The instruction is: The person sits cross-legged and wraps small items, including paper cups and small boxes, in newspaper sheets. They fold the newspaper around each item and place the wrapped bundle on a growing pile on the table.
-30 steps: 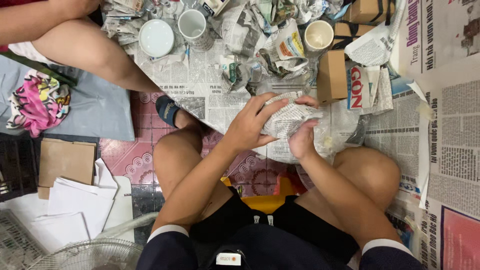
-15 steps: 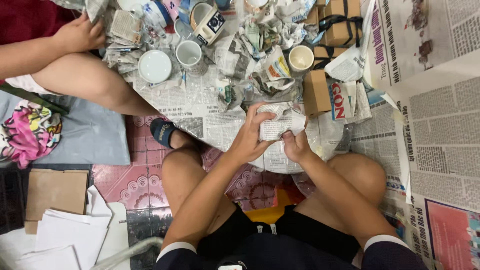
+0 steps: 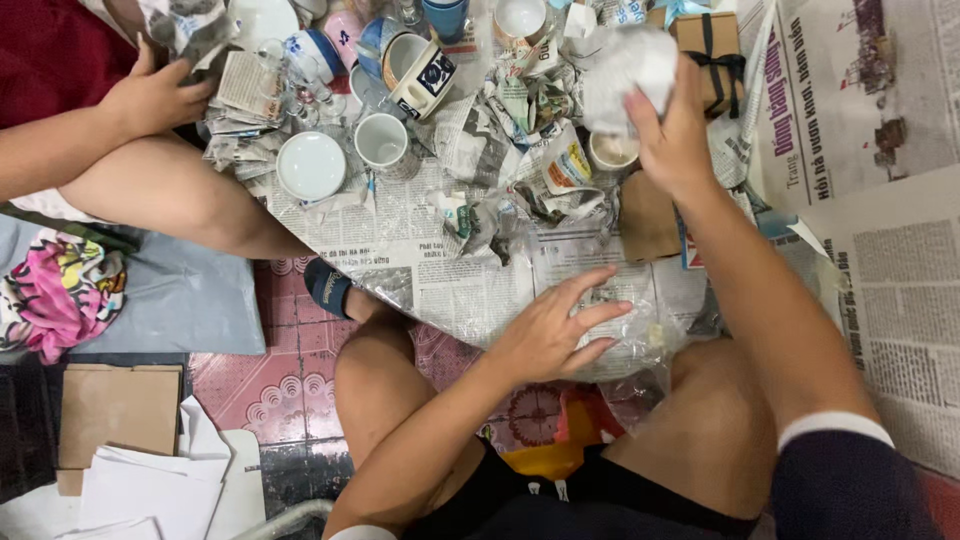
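Reaching forward now, the right hand [image 3: 672,135] has left the lap and is out over the clutter, fingers clamped round a paper-wrapped bundle [image 3: 630,62] held up above a small cup [image 3: 612,152] and beside a brown gift box [image 3: 712,42] tied with dark ribbon — a second ago both hands were together, working that bundle close to the knees. The left hand [image 3: 556,335] has stayed behind, fingers spread and flat on the newspaper sheet [image 3: 470,290] lying across the person's lap, gripping nothing. So the wrapping looks finished and the parcel is on its way to the pile. Off to the left, another person's hand [image 3: 150,95] rests on crumpled paper — near a white saucer [image 3: 311,166] and a white mug [image 3: 382,141].
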